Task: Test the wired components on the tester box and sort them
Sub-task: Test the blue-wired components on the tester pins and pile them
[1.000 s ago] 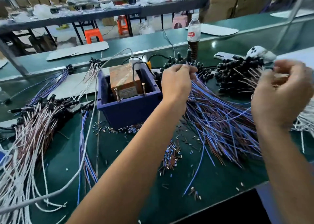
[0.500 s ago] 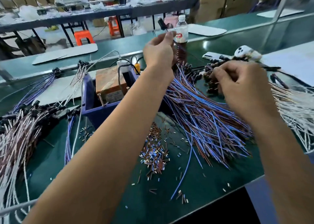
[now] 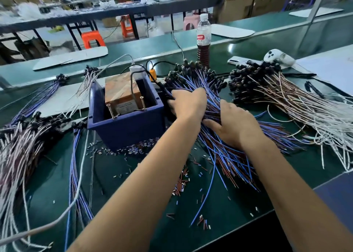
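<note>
The tester box is a brown block (image 3: 122, 91) with two upright metal pins, set inside a dark blue bin (image 3: 126, 129) at the table's middle. Just right of the bin lies a big fan of blue and brown wired components (image 3: 225, 156), their black heads toward the back. My left hand (image 3: 188, 103) lies on this pile next to the bin, its fingers curled down round some wires. My right hand (image 3: 234, 124) rests palm down on the same pile, with fairly straight fingers reaching left under my left wrist.
Another pile of brown and white wired components (image 3: 290, 102) spreads at the right. More piles (image 3: 23, 148) and a blue wire bunch (image 3: 76, 175) lie at the left. A bottle (image 3: 203, 39), a phone (image 3: 236, 61) and scattered insulation bits (image 3: 181, 183) are around; the table's front edge runs at the lower right.
My left hand came down from holding a component raised near the bottle onto the blue and brown pile. My right hand moved left from the black heads onto the same pile.
</note>
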### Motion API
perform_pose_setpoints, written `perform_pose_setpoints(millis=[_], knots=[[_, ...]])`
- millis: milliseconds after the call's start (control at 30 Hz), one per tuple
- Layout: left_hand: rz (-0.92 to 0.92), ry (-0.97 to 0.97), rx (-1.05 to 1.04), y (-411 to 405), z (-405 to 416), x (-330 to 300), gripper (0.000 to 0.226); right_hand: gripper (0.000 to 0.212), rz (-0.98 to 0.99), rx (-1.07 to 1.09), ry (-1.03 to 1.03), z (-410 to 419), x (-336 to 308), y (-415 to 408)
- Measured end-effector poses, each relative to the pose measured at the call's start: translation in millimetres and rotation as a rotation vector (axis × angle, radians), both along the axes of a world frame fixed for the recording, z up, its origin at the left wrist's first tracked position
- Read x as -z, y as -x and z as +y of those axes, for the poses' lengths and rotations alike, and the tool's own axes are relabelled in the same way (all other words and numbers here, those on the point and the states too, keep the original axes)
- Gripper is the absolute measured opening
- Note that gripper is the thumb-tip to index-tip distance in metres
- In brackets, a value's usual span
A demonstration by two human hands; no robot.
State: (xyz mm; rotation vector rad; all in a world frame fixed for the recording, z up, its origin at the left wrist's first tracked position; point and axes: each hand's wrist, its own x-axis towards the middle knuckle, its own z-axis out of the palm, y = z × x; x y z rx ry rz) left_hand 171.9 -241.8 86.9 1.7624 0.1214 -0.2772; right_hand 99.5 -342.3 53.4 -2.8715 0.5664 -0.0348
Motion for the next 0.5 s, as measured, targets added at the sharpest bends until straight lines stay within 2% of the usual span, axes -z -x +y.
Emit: perform_pose_setpoints(millis=[67,133,167,267,367,433,467,500], knots=[[0.071,0.102,0.04,-2.4,-3.4,1.4,0.061,0.09,0.025,0.006,0.02,1.9,0.1,-2.0],[0.038,0.092,0.073,-6.4,-6.8,-0.2,0.036,0.096,0.031,0.017,0.054,6.1,3.5,-2.4],[0.022,0.077,0.098,-9.0,-8.4,-0.6,0.036,0.098,0.016,0.029,0.072,8.5,5.3,-2.3],[0.016,0.0,0.218,-17.7,-9.8,-5.4,0.054,0.101,-0.034,0.069,0.101,13.7,9.1,-2.6],[-0.022,-0.076,0.302,-22.0,-2.9,-7.6,0.053,0.102,-0.004,0.082,0.075,14.5,5.4,-2.2],[-0.084,-0.148,0.326,-20.5,7.1,-6.8,0.031,0.099,0.006,0.116,-0.006,17.7,-0.9,0.0],[-0.115,-0.198,0.353,-16.0,13.7,-8.2,0.017,0.095,-0.031,0.13,-0.038,20.5,-3.8,1.8],[-0.139,-0.233,0.404,-10.2,24.3,-11.0,0.013,0.086,-0.124,0.121,-0.045,26.2,-5.9,3.2]])
